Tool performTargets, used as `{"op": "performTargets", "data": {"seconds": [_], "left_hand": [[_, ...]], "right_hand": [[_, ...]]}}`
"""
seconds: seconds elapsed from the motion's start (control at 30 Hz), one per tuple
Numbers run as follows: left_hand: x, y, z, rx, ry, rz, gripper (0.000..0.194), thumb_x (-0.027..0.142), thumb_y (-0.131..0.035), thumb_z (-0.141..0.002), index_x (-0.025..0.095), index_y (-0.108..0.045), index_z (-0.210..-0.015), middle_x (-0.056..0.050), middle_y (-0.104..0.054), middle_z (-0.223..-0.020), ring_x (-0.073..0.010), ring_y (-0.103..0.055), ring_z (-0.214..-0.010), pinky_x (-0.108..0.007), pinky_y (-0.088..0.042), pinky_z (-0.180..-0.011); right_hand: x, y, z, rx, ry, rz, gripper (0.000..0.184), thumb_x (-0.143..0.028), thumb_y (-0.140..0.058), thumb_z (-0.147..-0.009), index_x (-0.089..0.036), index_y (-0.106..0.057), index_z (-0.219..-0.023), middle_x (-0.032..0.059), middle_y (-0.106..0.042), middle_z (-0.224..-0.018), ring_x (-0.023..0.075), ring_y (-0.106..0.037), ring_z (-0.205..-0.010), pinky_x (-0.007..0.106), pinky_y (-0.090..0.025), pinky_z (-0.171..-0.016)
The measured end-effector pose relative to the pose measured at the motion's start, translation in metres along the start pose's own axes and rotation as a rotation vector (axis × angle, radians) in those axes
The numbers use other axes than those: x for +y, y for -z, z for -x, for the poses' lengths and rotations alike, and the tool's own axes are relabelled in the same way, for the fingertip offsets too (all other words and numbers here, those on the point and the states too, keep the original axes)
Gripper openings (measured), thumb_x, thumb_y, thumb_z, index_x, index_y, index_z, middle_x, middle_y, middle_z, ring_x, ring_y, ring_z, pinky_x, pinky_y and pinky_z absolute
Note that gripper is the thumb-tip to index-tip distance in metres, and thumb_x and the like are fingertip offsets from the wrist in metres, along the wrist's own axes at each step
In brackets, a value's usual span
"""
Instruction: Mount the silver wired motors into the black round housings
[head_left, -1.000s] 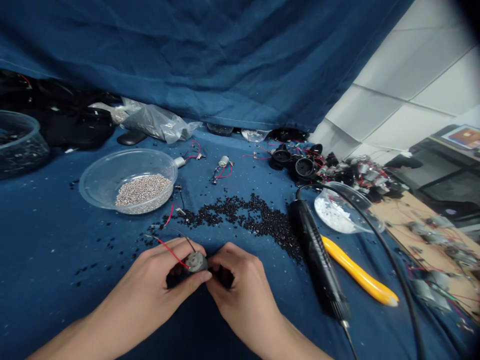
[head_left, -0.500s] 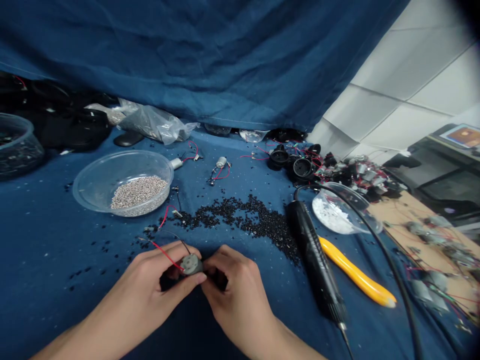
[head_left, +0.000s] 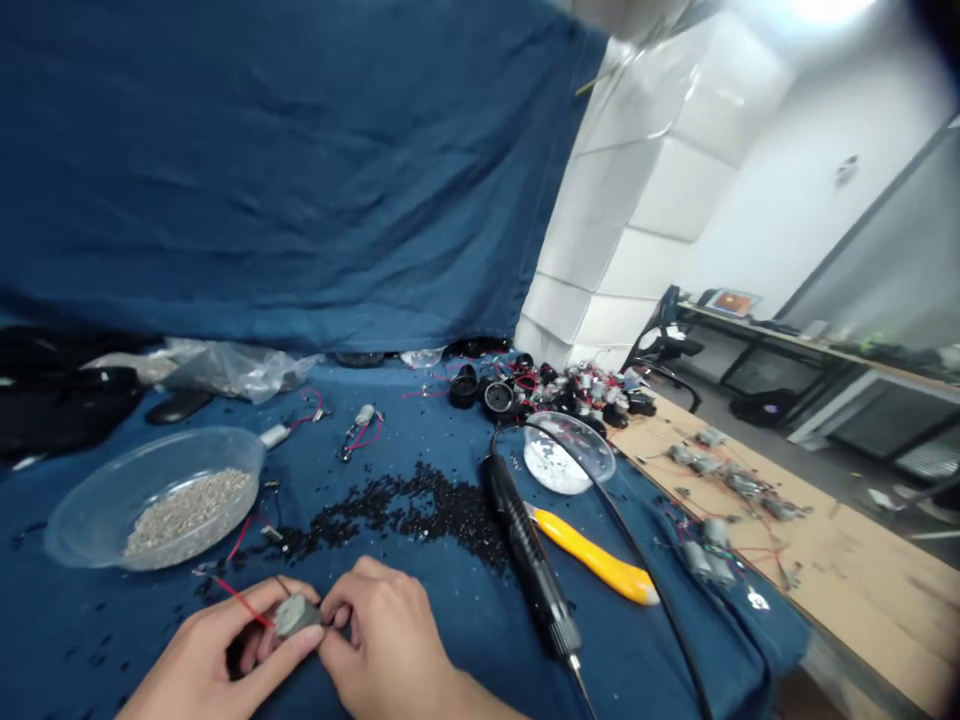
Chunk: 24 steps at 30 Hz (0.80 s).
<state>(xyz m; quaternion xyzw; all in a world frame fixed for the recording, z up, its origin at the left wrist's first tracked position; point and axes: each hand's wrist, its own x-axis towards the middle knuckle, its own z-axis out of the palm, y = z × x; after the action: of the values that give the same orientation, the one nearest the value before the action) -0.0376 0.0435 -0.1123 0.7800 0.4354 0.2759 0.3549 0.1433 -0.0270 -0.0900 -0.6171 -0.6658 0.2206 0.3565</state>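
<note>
My left hand (head_left: 225, 655) is closed around a small grey motor (head_left: 294, 615) with a red wire (head_left: 238, 598) trailing up and left from it. My right hand (head_left: 382, 640) meets it from the right, fingertips pinched at the motor's end; what they pinch is too small to make out. Both hands hover low over the blue cloth (head_left: 450, 620) near the bottom edge of the view. A spread of tiny black pieces (head_left: 405, 510) lies just beyond the hands.
A clear bowl of silvery grains (head_left: 154, 508) sits at left. A black corded electric screwdriver (head_left: 529, 560) and yellow-handled tool (head_left: 596, 560) lie at right. Behind them stand a small clear dish (head_left: 570, 452), black parts and wired motors (head_left: 540, 385). More motors litter a wooden board (head_left: 750, 500).
The view has swung up and to the right, so hands and table sit lower and further left. Both hands keep the same grip on the motor.
</note>
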Motion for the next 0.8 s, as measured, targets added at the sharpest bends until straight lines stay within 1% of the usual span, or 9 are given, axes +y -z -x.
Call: {"op": "performTargets", "data": {"seconds": [0.07, 0.17, 0.23, 0.3, 0.4, 0.53, 0.67, 0.73, 0.8], "left_hand": [[0.006, 0.003, -0.002, -0.032, -0.005, 0.011, 0.036, 0.054, -0.069, -0.078, 0.023, -0.075, -0.092, 0.002, -0.065, -0.061, -0.0178, -0.060, -0.052, -0.022, -0.048, -0.048], [0.017, 0.007, -0.001, -0.060, -0.009, 0.036, 0.040, 0.057, -0.065, -0.081, 0.022, -0.074, -0.098, 0.001, -0.065, -0.062, -0.0209, -0.063, -0.059, -0.025, -0.051, -0.053], [0.021, 0.010, -0.001, -0.076, -0.023, 0.062, 0.042, 0.058, -0.064, -0.083, 0.021, -0.072, -0.100, 0.000, -0.068, -0.069, -0.0225, -0.066, -0.067, -0.028, -0.054, -0.060], [0.023, 0.011, -0.002, -0.096, -0.051, 0.092, 0.041, 0.056, -0.063, -0.087, 0.018, -0.070, -0.101, -0.001, -0.070, -0.079, -0.0225, -0.068, -0.076, -0.032, -0.055, -0.070], [0.026, 0.014, -0.003, -0.108, -0.098, 0.116, 0.033, 0.047, -0.061, -0.095, 0.014, -0.066, -0.097, -0.002, -0.068, -0.088, -0.0199, -0.067, -0.081, -0.037, -0.056, -0.078], [0.028, 0.017, -0.002, -0.093, -0.117, 0.103, 0.029, 0.041, -0.059, -0.098, 0.013, -0.064, -0.094, 0.000, -0.064, -0.081, -0.0158, -0.064, -0.071, -0.033, -0.056, -0.069], [0.021, 0.014, -0.006, -0.095, -0.118, 0.117, 0.023, 0.036, -0.063, -0.096, 0.013, -0.066, -0.098, -0.002, -0.068, -0.092, -0.0200, -0.067, -0.084, -0.037, -0.058, -0.078], [0.018, 0.012, -0.011, -0.091, -0.102, 0.140, 0.021, 0.033, -0.065, -0.095, 0.013, -0.066, -0.100, -0.003, -0.068, -0.097, -0.0216, -0.068, -0.090, -0.040, -0.058, -0.083], [0.016, 0.012, -0.017, -0.086, -0.071, 0.170, 0.020, 0.032, -0.065, -0.095, 0.013, -0.065, -0.102, -0.004, -0.068, -0.100, -0.0216, -0.068, -0.091, -0.041, -0.058, -0.084]], "right_hand": [[-0.002, 0.003, -0.001, 0.005, 0.017, 0.029, 0.011, -0.012, -0.072, -0.076, -0.020, -0.068, -0.082, -0.0034, -0.062, -0.079, 0.0096, -0.054, -0.063, 0.022, -0.034, -0.058], [-0.008, 0.008, 0.001, 0.004, 0.054, 0.071, 0.006, -0.012, -0.069, -0.085, -0.017, -0.067, -0.089, -0.0012, -0.063, -0.087, 0.0118, -0.059, -0.072, 0.023, -0.045, -0.067], [-0.010, 0.011, 0.003, -0.006, 0.085, 0.108, 0.004, -0.018, -0.066, -0.093, -0.014, -0.066, -0.094, 0.0015, -0.064, -0.094, 0.0139, -0.061, -0.081, 0.028, -0.052, -0.075], [-0.011, 0.013, 0.004, -0.025, 0.121, 0.155, 0.013, -0.025, -0.063, -0.098, -0.012, -0.065, -0.097, 0.0037, -0.064, -0.099, 0.0159, -0.063, -0.088, 0.034, -0.055, -0.082], [-0.013, 0.014, 0.007, -0.043, 0.178, 0.227, 0.018, -0.029, -0.062, -0.100, -0.012, -0.065, -0.105, 0.0054, -0.065, -0.104, 0.0181, -0.064, -0.095, 0.038, -0.056, -0.088], [-0.016, 0.015, 0.010, -0.033, 0.217, 0.308, 0.021, -0.032, -0.062, -0.099, -0.013, -0.064, -0.107, 0.0063, -0.064, -0.107, 0.0194, -0.063, -0.099, 0.039, -0.055, -0.089], [-0.018, 0.012, 0.009, 0.026, 0.246, 0.346, 0.034, -0.043, -0.069, -0.093, -0.014, -0.064, -0.108, 0.0083, -0.061, -0.115, 0.0239, -0.059, -0.109, 0.043, -0.052, -0.093], [-0.020, 0.009, 0.006, 0.084, 0.247, 0.348, 0.038, -0.043, -0.069, -0.092, -0.014, -0.061, -0.115, 0.0092, -0.058, -0.120, 0.0255, -0.056, -0.113, 0.046, -0.050, -0.096], [-0.023, 0.006, -0.001, 0.113, 0.238, 0.343, 0.035, -0.040, -0.067, -0.094, -0.014, -0.061, -0.117, 0.0091, -0.058, -0.119, 0.0253, -0.057, -0.112, 0.046, -0.050, -0.096]]}}
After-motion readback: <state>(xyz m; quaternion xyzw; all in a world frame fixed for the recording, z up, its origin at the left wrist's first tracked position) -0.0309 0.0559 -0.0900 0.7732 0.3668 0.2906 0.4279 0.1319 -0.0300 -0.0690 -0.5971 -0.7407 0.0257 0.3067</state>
